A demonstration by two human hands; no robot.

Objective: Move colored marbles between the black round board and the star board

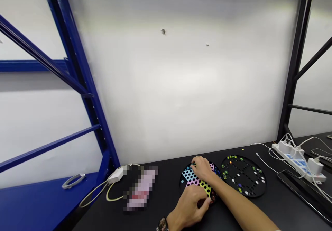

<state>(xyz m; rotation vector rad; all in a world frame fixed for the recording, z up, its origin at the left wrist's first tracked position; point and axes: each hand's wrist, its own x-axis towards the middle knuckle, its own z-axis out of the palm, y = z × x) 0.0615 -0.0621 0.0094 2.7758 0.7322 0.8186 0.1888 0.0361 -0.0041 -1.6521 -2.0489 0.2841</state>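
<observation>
A round Chinese checkers board [193,182] with a coloured star and dark rim lies on the black table, marbles along its edge. At its near edge is my left hand [190,203], wearing a watch, its fingers curled in and the thumb bent towards them. What those fingers hold, if anything, is hidden. My right hand [202,168] reaches across the board to the far left rim. Its fingertips are drawn together by the blue-green marbles [188,168] there; whether one is gripped is too small to tell.
Right of the board lies a black round tray [255,190] with green and white marbles. Further right are a power strip [302,163] with white cables and a dark phone-like slab [306,196]. At left are a blurred pink packet [142,187], a white adapter [116,175] and a blue rack [90,85].
</observation>
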